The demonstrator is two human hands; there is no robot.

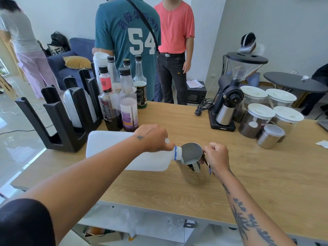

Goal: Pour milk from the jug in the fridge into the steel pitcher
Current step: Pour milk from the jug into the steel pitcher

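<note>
Two hands engaged, as I read the head view: left hand (152,137) curled round the neck end of the translucent white plastic jug (113,148), which is tipped nearly flat over the pale wooden table (248,174), its blue-ringed mouth at the rim of the steel pitcher (195,173); right hand (215,155) closed round the pitcher's handle. Pitcher is polished, cylindrical and upright near the table's front edge, with white milk (190,161) inside. Open tabletop lies right of the pitcher; syrup bottles (127,107) and a black cup rack (62,125) crowd just behind the jug, and a grinder (229,96) stands well apart at back right.
</note>
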